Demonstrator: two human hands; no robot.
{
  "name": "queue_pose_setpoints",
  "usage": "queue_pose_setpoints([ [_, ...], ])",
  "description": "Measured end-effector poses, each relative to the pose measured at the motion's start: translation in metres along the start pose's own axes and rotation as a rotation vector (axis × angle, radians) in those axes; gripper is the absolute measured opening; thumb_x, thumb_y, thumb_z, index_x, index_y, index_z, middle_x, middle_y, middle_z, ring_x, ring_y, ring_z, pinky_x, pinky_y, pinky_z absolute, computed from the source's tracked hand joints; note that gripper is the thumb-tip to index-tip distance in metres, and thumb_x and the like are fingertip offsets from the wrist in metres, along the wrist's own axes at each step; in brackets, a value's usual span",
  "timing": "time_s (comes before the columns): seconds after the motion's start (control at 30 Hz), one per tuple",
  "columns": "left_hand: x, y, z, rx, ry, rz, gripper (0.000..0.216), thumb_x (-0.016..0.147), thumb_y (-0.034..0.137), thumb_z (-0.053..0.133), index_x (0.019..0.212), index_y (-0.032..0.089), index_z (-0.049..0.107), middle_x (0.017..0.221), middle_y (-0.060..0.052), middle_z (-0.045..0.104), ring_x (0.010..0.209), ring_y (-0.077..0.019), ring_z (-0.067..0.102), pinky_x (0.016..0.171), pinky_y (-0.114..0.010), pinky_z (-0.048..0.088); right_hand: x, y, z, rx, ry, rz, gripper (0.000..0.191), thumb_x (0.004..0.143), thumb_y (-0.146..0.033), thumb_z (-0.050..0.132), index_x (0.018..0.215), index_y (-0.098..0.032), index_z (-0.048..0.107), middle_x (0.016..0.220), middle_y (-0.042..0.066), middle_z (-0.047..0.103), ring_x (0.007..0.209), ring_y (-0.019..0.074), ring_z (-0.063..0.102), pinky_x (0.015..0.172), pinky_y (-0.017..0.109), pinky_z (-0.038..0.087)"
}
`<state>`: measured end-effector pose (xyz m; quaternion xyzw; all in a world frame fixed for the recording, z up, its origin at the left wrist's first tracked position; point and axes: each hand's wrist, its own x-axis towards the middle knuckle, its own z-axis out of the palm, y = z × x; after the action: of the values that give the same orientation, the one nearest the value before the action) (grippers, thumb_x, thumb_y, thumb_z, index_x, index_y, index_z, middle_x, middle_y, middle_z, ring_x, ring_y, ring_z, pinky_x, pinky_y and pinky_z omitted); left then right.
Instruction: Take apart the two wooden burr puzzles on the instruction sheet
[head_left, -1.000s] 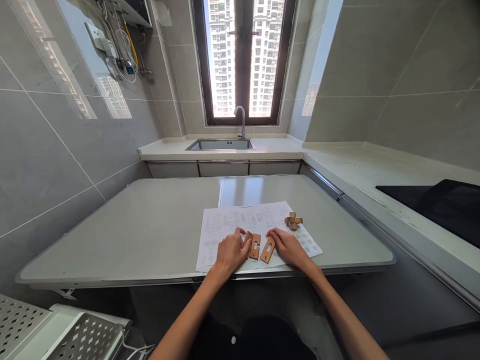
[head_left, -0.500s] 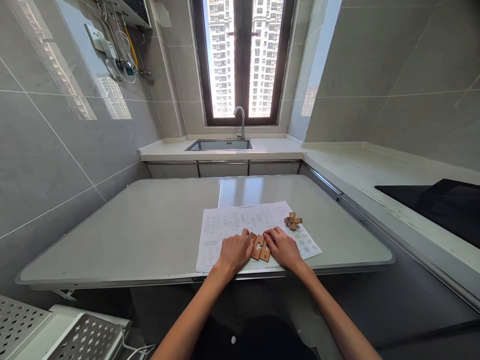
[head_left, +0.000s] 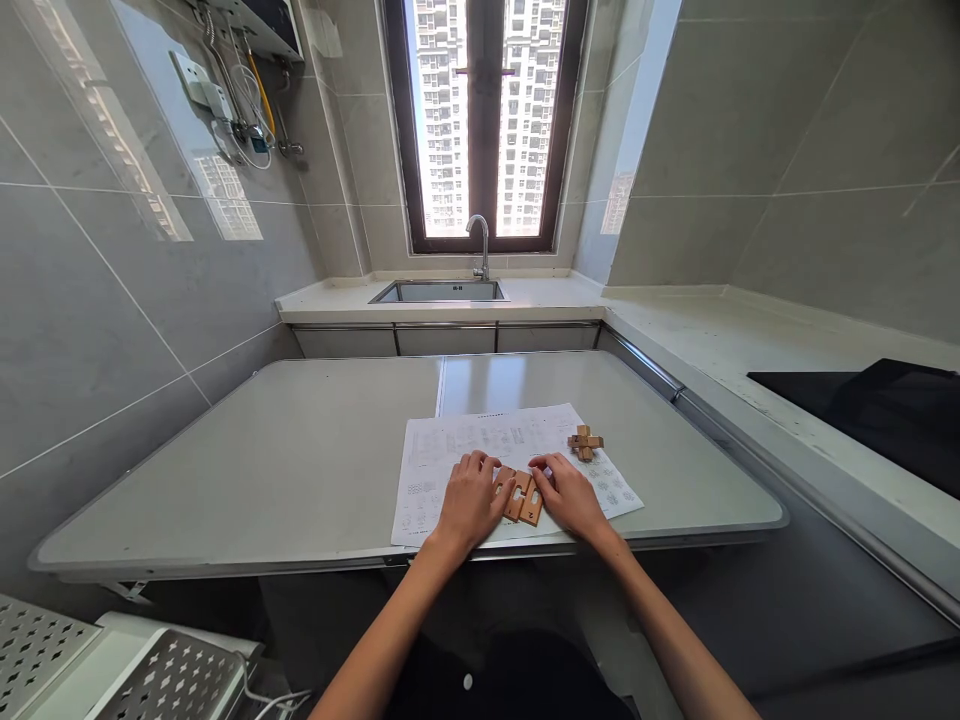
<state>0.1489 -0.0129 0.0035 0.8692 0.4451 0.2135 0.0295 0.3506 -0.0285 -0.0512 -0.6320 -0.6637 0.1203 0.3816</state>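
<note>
Flat wooden puzzle pieces (head_left: 522, 496) with slots lie pushed together on a printed paper sheet (head_left: 465, 445) near the front edge of a grey table (head_left: 300, 470). My left hand (head_left: 469, 500) rests on the sheet with its fingers spread, fingertips touching the pieces' left side. Against their right side presses my right hand (head_left: 570, 495), fingers stretched out. An assembled wooden cross puzzle (head_left: 585, 442) stands on the sheet's right part, just beyond my right hand and apart from it.
A sink (head_left: 442, 290) with a tap (head_left: 480, 240) sits under the window at the back. A counter runs along the right with a black hob (head_left: 870, 410). A perforated metal rack (head_left: 112, 660) is at lower left.
Both hands moved inward, sliding the separate wooden pieces together into one cluster between them. The cross puzzle has not moved.
</note>
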Motion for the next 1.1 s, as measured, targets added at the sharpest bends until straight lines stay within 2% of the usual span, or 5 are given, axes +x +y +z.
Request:
queue_pose_setpoints([
  [0.23, -0.008, 0.017, 0.017, -0.236, 0.036, 0.116, 0.042, 0.088, 0.047, 0.07, 0.123, 0.025, 0.065, 0.14, -0.011, 0.06, 0.137, -0.0328, 0.048, 0.114, -0.051, 0.042, 0.001, 0.004, -0.001, 0.096, 0.061, 0.015, 0.028, 0.099, -0.034, 0.044, 0.108, -0.019, 0.066, 0.105, 0.008, 0.07, 0.082, 0.0219, 0.066, 0.082, 0.036, 0.051],
  [0.37, -0.011, 0.023, 0.025, -0.201, -0.019, 0.168, 0.048, 0.09, 0.043, 0.067, 0.136, 0.03, 0.061, 0.149, -0.008, 0.057, 0.143, -0.0365, 0.043, 0.118, -0.057, 0.036, 0.001, 0.004, -0.001, 0.136, 0.075, 0.025, 0.029, 0.098, -0.035, 0.045, 0.107, -0.018, 0.067, 0.104, 0.009, 0.071, 0.08, 0.0217, 0.066, 0.079, 0.035, 0.052],
  [0.57, -0.009, 0.014, 0.029, -0.136, -0.047, 0.157, 0.05, 0.093, 0.036, 0.062, 0.143, 0.031, 0.057, 0.151, -0.006, 0.056, 0.146, -0.0366, 0.04, 0.119, -0.056, 0.036, 0.001, 0.003, -0.001, 0.158, 0.071, 0.042, 0.028, 0.095, -0.036, 0.049, 0.106, -0.019, 0.068, 0.102, 0.008, 0.071, 0.078, 0.0213, 0.065, 0.076, 0.035, 0.051],
  [0.77, -0.003, -0.012, 0.023, -0.111, -0.001, 0.019, 0.045, 0.094, 0.034, 0.061, 0.139, 0.03, 0.06, 0.149, -0.008, 0.058, 0.146, -0.0359, 0.04, 0.117, -0.056, 0.039, 0.0, -0.002, -0.004, 0.161, 0.056, 0.068, 0.028, 0.094, -0.036, 0.05, 0.105, -0.02, 0.069, 0.097, 0.007, 0.073, 0.072, 0.0208, 0.062, 0.07, 0.034, 0.049],
  [1.1, 0.008, -0.087, -0.001, -0.08, 0.058, -0.104, 0.046, 0.095, 0.038, 0.055, 0.138, 0.025, 0.062, 0.151, -0.012, 0.055, 0.148, -0.0366, 0.037, 0.119, -0.058, 0.034, -0.002, -0.006, -0.008, 0.168, 0.028, 0.085, 0.029, 0.095, -0.04, 0.05, 0.103, -0.02, 0.07, 0.096, 0.007, 0.074, 0.07, 0.0206, 0.063, 0.069, 0.034, 0.049],
])
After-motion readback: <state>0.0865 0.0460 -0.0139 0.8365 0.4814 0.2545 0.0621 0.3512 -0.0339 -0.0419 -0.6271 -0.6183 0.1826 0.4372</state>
